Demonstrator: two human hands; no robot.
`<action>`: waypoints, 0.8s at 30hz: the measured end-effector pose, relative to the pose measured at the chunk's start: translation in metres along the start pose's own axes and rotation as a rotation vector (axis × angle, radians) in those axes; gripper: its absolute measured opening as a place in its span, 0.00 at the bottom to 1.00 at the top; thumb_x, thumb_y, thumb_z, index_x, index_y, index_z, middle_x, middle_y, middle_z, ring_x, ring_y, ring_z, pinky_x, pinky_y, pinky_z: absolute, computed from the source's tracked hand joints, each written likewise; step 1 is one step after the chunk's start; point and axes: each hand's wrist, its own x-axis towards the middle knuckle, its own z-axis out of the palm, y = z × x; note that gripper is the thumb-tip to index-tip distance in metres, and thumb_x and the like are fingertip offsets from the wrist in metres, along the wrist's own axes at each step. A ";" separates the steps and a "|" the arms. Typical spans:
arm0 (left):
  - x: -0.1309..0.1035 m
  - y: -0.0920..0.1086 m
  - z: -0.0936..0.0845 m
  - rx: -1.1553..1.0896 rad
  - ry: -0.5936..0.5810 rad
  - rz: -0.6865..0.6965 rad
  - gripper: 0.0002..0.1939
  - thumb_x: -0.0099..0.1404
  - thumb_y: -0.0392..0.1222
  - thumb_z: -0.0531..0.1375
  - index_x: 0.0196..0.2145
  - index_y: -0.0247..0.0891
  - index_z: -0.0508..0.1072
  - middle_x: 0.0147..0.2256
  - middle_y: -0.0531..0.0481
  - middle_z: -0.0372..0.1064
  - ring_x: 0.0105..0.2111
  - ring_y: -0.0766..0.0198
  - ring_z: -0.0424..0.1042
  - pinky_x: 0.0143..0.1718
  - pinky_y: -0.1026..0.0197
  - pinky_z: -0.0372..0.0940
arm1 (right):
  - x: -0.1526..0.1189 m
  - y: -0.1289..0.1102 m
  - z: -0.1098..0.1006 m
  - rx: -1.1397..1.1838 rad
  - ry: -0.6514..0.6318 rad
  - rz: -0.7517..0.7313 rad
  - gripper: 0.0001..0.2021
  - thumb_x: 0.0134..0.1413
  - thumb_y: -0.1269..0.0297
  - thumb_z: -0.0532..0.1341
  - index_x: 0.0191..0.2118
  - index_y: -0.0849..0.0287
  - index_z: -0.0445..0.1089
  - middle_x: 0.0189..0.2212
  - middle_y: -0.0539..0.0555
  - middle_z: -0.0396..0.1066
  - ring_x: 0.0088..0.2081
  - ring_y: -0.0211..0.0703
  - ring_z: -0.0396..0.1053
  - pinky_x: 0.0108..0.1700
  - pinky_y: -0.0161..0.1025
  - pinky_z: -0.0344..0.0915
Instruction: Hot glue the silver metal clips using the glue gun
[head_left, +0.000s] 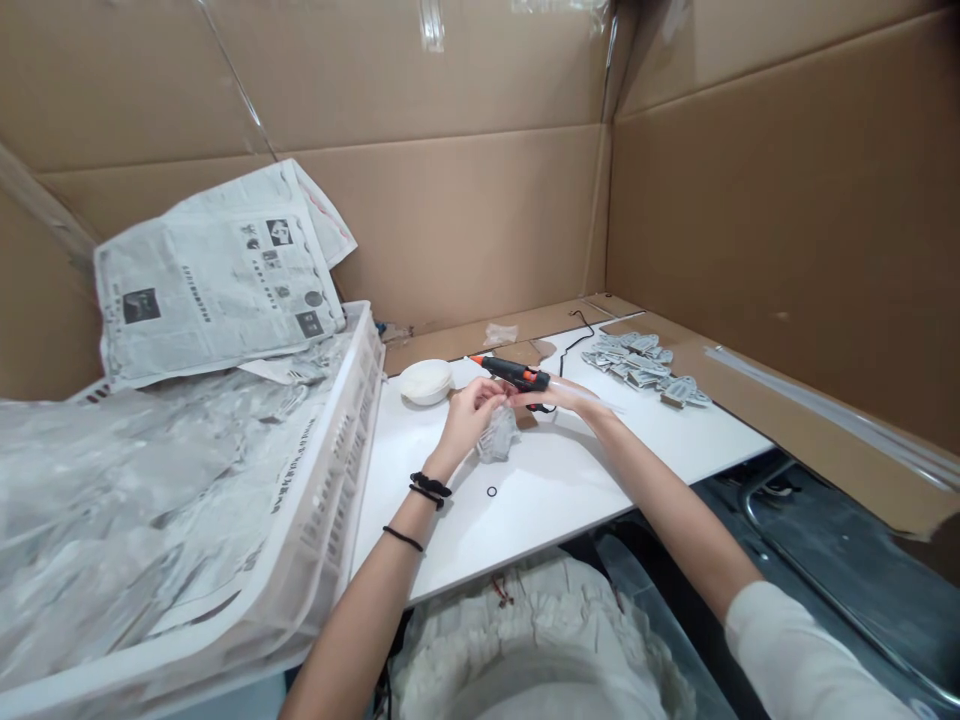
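Note:
My left hand (477, 402), with dark bands on the wrist, is closed in a pinch on a crumpled clear plastic piece (498, 436) that hangs just above or on the white board (442, 540). My right hand (562, 394) meets its fingertips from the right. A black hot glue gun (517, 374) with an orange nozzle lies across my right hand, nozzle to the left, its clear glue stick trailing over the wrist. The right fingers seem closed about its handle, partly hidden. A small black ring (492, 491) lies on the board nearer to me.
A white basket (330, 480) full of plastic packets and newspaper (225, 270) stands at left. Behind my left hand is a white bowl (426, 382). Several grey-white pieces (645, 362) are heaped at the back right. Cardboard walls (465, 220) enclose the table.

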 end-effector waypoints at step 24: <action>-0.002 -0.002 -0.008 0.412 0.008 0.105 0.16 0.66 0.49 0.52 0.33 0.37 0.75 0.34 0.47 0.73 0.36 0.59 0.68 0.39 0.60 0.58 | 0.003 0.009 -0.006 0.368 0.153 0.000 0.16 0.43 0.56 0.64 0.30 0.58 0.56 0.25 0.47 0.58 0.24 0.33 0.56 0.29 0.34 0.55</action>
